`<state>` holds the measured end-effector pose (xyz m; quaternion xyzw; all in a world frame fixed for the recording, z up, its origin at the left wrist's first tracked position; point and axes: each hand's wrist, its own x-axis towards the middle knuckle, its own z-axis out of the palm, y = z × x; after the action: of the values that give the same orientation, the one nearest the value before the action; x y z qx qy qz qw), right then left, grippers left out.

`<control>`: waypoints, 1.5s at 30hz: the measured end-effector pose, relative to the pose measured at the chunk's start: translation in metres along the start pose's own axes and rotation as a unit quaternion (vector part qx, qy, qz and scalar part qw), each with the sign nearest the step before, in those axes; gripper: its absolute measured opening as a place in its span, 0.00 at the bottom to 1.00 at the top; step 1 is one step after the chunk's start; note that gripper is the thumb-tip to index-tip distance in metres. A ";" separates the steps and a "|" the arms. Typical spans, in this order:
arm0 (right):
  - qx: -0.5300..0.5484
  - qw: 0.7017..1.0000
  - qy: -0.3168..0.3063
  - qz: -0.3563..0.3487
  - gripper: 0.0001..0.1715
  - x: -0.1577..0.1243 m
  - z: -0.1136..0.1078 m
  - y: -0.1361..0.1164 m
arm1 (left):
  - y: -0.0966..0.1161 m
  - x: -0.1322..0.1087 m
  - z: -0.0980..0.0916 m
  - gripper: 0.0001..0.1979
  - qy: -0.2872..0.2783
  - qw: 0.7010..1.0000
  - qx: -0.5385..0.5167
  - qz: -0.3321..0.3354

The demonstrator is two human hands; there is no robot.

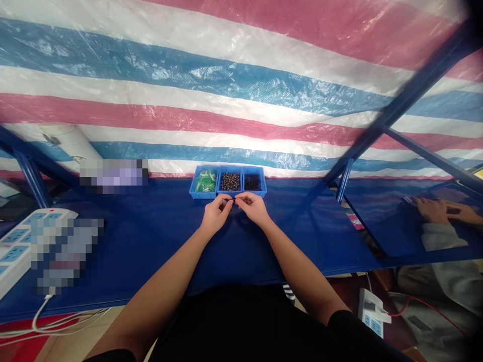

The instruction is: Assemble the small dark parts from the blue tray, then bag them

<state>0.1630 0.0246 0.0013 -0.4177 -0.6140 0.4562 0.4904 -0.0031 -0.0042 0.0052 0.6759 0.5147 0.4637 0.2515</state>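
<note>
My left hand (218, 211) and my right hand (253, 206) meet just in front of a row of three blue bins, fingers pinched together. Between the fingertips is a tiny dark piece (234, 199), too small to name. Green-and-white plastic pieces or packets fill the left bin (191, 188). The middle bin (230, 192) has many small brass-and-black parts in it. Small black parts lie in the right bin (263, 190). Both hands are closed, above the blue tabletop (241, 251).
A white power strip (49, 216) and a blurred-out object (70, 256) with a white cable (37, 317) lie at left. Blue metal frame bars (377, 125) slant on both sides. A striped tarp (226, 100) hangs behind. Another person's hands (433, 210) rest on the neighbouring table.
</note>
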 end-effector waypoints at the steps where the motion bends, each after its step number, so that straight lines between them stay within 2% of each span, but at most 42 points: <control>1: 0.001 1.000 -0.001 0.000 0.15 0.000 0.000 0.000 | 0.000 0.000 0.000 0.13 0.000 1.000 0.002 -0.001; 7: 0.016 1.000 -0.003 -0.007 0.14 -0.002 0.001 0.000 | 0.000 0.000 -0.001 0.15 -0.015 1.000 0.010 -0.008; 13: 0.013 1.000 0.002 -0.003 0.13 -0.001 0.000 -0.002 | 0.000 0.000 0.000 0.14 0.005 1.000 0.004 -0.003; 21: 0.009 1.000 0.000 -0.002 0.14 -0.001 0.001 -0.002 | 0.000 0.000 -0.001 0.14 -0.007 1.000 0.022 -0.020; 29: 0.026 1.000 -0.001 -0.006 0.13 -0.001 0.000 -0.005 | 0.001 0.000 0.001 0.12 0.013 1.000 0.000 0.007; 37: 0.019 1.000 -0.003 -0.007 0.15 -0.002 0.000 -0.005 | 0.004 0.000 -0.002 0.14 -0.009 1.000 0.007 -0.001; 45: 0.026 1.000 -0.009 0.005 0.15 -0.002 -0.001 -0.006 | -0.001 0.000 0.001 0.12 0.000 1.000 0.001 0.003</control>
<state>0.1637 0.0216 0.0071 -0.4035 -0.6043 0.4779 0.4936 -0.0030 -0.0033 0.0041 0.6777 0.5128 0.4643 0.2493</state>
